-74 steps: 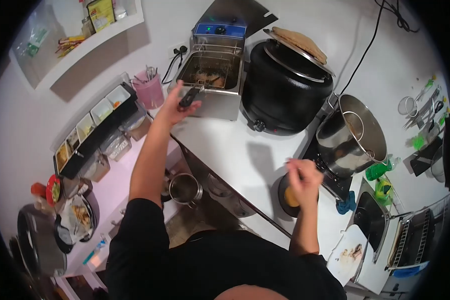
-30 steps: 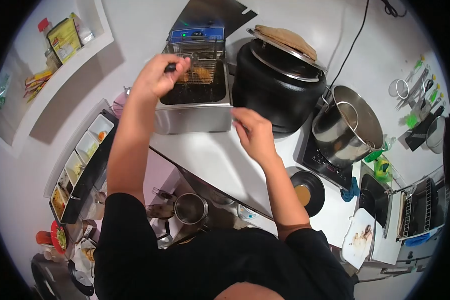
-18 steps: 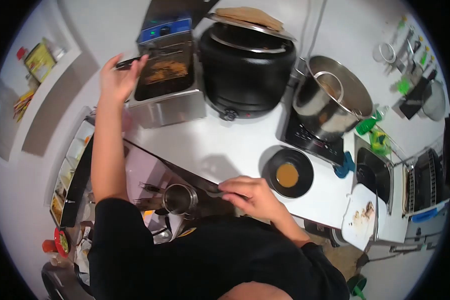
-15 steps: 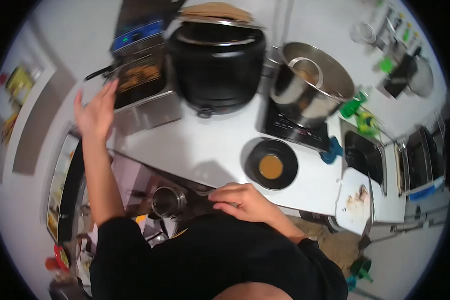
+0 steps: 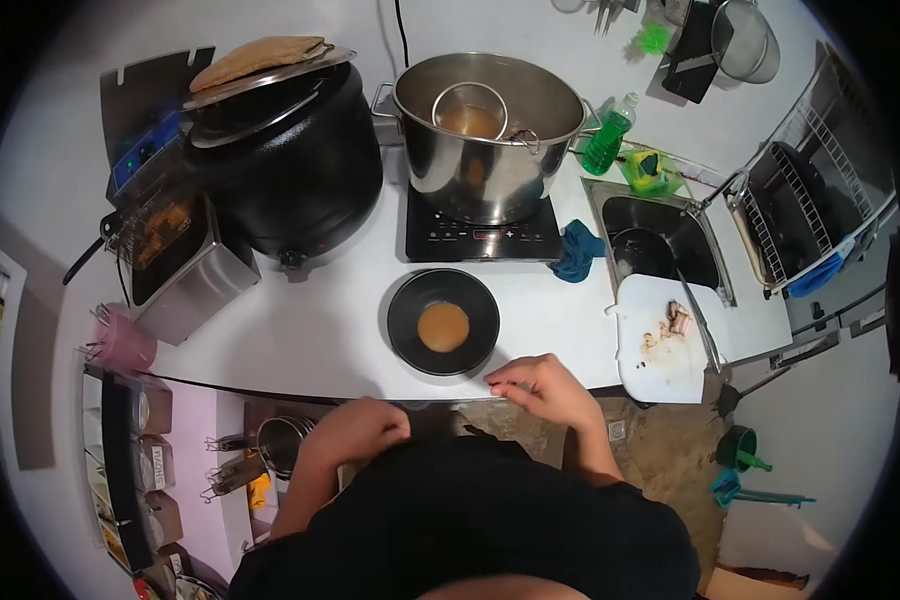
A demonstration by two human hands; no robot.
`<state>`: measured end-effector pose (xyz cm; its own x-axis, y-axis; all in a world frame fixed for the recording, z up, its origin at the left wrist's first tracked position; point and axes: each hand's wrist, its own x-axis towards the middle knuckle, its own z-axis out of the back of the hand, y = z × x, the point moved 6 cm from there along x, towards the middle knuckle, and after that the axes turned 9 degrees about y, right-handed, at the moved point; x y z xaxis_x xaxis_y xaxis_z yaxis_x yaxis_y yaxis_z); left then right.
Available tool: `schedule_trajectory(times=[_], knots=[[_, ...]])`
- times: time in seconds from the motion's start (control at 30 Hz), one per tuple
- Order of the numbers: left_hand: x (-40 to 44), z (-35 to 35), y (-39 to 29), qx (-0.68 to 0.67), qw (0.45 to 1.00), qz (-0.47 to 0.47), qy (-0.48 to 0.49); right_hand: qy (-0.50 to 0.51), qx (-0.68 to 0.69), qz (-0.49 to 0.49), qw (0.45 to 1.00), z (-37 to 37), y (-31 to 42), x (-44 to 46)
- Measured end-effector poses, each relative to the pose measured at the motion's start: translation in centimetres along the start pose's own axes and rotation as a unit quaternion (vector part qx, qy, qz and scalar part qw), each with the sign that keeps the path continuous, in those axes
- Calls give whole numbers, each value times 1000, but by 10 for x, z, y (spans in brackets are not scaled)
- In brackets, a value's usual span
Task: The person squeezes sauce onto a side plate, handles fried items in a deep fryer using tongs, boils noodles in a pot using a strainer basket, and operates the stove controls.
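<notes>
Withdrawn from the fryer point(image 5: 198, 288), left hand point(image 5: 368, 430) and right hand point(image 5: 548, 391) curl narrowly; its basket handle point(image 5: 85, 262) slants out lower-left.

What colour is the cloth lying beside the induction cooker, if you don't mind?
The cloth is dark teal blue, seen best in the current head view.

The person wears a plain black top point(image 5: 470, 530). Its short black sleeves end well behind the left hand point(image 5: 368, 430) and right hand point(image 5: 552, 392), leaving both forearms and hands bare.
</notes>
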<state>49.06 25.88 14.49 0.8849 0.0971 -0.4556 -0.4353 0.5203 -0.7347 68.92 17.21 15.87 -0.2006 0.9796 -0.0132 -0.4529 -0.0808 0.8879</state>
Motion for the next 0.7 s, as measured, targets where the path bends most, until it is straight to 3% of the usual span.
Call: schedule_trajectory(times=[0.07, 0.13, 0.2, 0.3, 0.5, 0.67, 0.7], knots=[[4, 10, 7, 87, 995, 27, -39, -51, -85, -26, 995, 17, -4, -9], [4, 14, 7, 53, 996, 50, -55, -65, -89, -24, 994, 26, 2, -14], [2, 13, 8, 49, 995, 55, -68, -78, -46, -112, 990, 32, 1, -20], [7, -1, 9, 49, 995, 66, -52, -78, -40, -128, 988, 29, 0, -25], [11, -13, 5, 13, 999, 28, -42, -78, -41, -76, 993, 20, -4, -19], [2, -8, 13, 38, 997, 22, -62, -95, -41, -96, 990, 36, 6, -13], [-1, -7, 18, 30, 997, 36, -64, -131, -61, -54, 988, 45, 9, -12]])
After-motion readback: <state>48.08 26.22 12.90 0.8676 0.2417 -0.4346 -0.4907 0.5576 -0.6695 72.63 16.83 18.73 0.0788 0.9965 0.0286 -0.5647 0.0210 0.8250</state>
